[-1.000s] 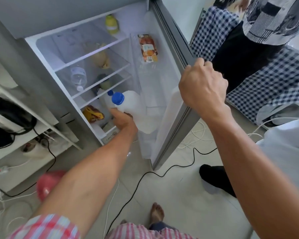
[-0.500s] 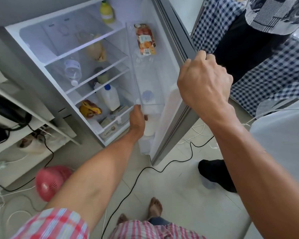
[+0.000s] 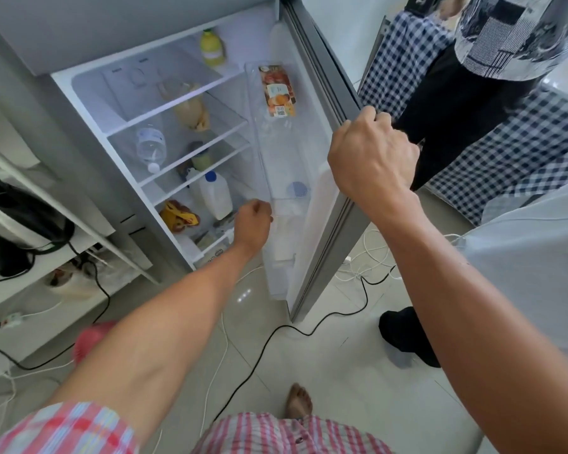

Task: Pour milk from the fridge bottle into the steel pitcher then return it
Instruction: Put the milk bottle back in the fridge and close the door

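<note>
The white milk bottle [image 3: 287,221] with a blue cap stands in the lower bin of the open fridge door [image 3: 322,103], blurred behind the bin's translucent wall. My left hand [image 3: 253,221] hovers just left of it with fingers curled and nothing in them, apart from the bottle. My right hand [image 3: 371,155] grips the outer edge of the fridge door. A second white bottle [image 3: 215,196] with a blue cap stands on a low shelf inside the fridge. No steel pitcher is in view.
Fridge shelves hold a water bottle [image 3: 151,147], a yellow bottle [image 3: 212,47] and bagged food. A juice carton [image 3: 277,91] sits high in the door. Another person [image 3: 473,93] stands right of the door. Cables [image 3: 276,332] and a pink fan [image 3: 91,339] lie on the floor.
My left hand carried the milk bottle from in front of the shelves into the door bin, let go of it and drew back a little. My right hand stayed on the door.
</note>
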